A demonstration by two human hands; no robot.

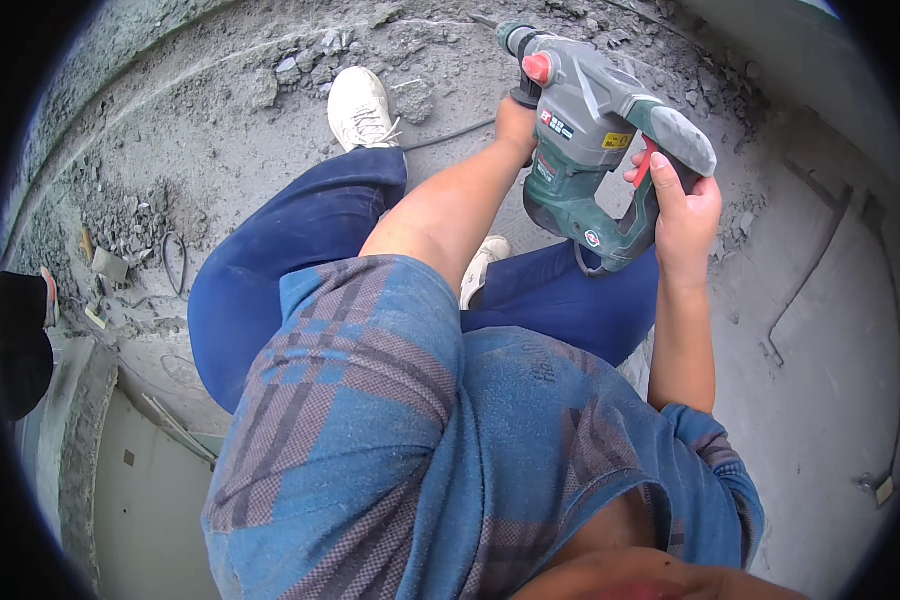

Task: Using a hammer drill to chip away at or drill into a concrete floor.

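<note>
A green and grey rotary hammer drill (595, 115) with red controls and a black side handle lies sideways in my grasp, its chuck and bit pointing up-left toward the rubble. My left hand (516, 130) is closed round the side handle near the front, partly behind the tool body. My right hand (685, 210) grips the rear handle, fingers by the red trigger. A dark cable (448, 135) runs behind my left forearm. I cannot tell whether the bit tip touches the rough grey surface.
My white shoes (362, 108) and blue trousers stand on dusty concrete amid broken rubble (310, 60). A grey wall (820, 350) with channels is at right. A person's dark-clad leg (25, 340) is at far left. A cable loop (173, 260) and pale rods (178, 428) lie left.
</note>
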